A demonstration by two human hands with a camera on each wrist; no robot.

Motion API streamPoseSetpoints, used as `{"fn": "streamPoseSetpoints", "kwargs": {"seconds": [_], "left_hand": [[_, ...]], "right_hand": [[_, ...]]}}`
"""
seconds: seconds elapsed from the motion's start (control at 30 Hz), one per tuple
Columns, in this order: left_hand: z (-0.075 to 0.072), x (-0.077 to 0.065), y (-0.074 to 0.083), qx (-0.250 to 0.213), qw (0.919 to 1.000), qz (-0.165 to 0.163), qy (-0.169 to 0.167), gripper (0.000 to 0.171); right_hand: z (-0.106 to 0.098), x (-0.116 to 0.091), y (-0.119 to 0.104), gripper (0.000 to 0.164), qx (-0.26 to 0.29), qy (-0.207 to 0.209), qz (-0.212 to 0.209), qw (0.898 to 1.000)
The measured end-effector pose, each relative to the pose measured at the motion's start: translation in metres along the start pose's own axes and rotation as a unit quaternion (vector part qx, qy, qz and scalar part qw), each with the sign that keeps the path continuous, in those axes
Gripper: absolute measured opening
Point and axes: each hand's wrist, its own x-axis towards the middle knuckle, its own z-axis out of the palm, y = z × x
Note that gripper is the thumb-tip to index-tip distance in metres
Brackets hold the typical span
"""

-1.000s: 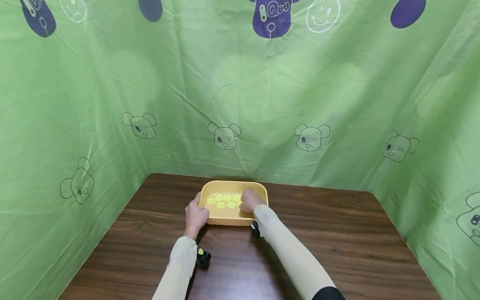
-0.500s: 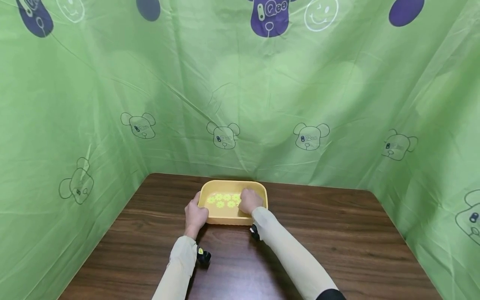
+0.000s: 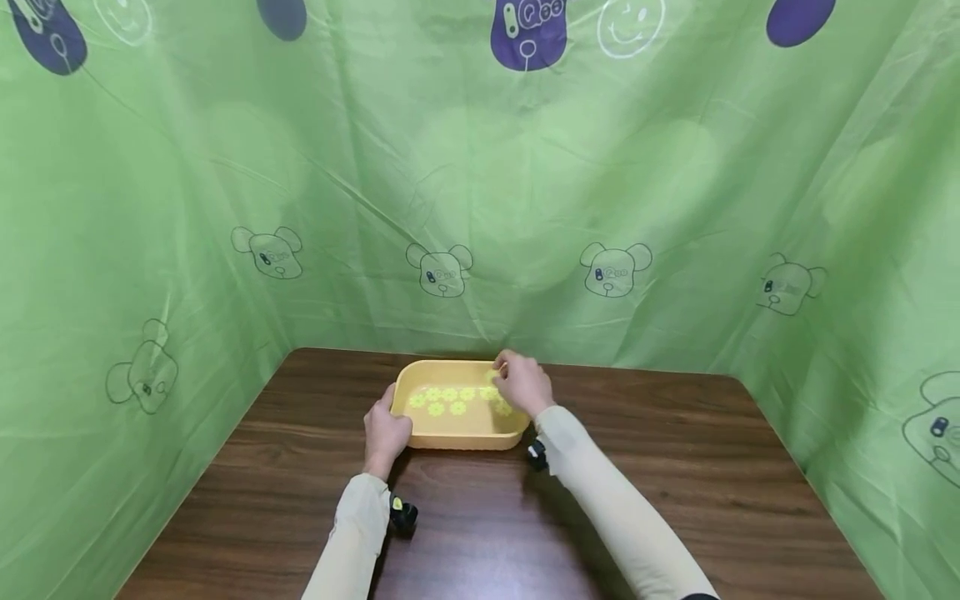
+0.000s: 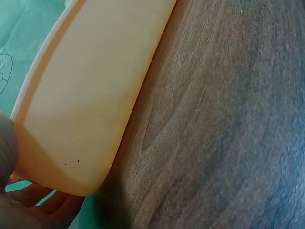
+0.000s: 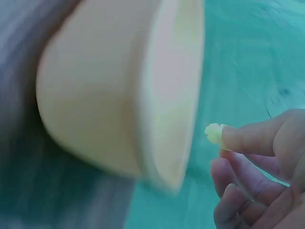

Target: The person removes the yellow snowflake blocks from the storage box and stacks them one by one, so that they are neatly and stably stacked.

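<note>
Flower piece (image 5: 213, 132) up — pinched between the right hand's (image 3: 527, 385) thumb and finger.
No longer down in the yellow tray (image 3: 457, 442), that hand covers its far right corner, so one piece seems freed; other flowers (image 3: 449, 395) lie inside — the left hand (image 3: 387, 429) grips the left end, green cloth (image 3: 525, 183) hanging behind.

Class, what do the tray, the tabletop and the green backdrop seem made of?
Tray: probably plastic, smooth and satiny, with rounded, moulded-looking corners.
Tabletop: wood or wood-look laminate; grain shows, and a soft reflection suggests slight gloss.
Green backdrop: likely thin fabric or plastic sheeting, slightly shiny, judging by its creases.
</note>
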Motion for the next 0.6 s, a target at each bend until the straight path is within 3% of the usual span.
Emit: {"fn": "streamPoseSetpoints", "kwargs": {"seconds": [0.1,0.3,0.43,0.6], "left_hand": [[-0.002,0.000,-0.001,0.004,1.0000,0.000,-0.002,0.077],[-0.005,0.002,0.002,-0.004,1.0000,0.004,-0.008,0.076],[-0.007,0.004,0.002,-0.005,0.9999,0.003,-0.014,0.075],[-0.007,0.006,0.002,-0.003,0.9998,0.004,-0.019,0.074]], "right_hand": [[-0.028,0.000,0.017,0.022,0.013,0.010,0.016,1.000],[-0.070,-0.012,0.083,0.021,0.014,0.022,0.060,0.998],[-0.076,-0.029,0.120,0.017,0.021,-0.016,0.077,0.997],[-0.066,-0.049,0.146,0.011,0.012,-0.054,0.091,0.994]]}}
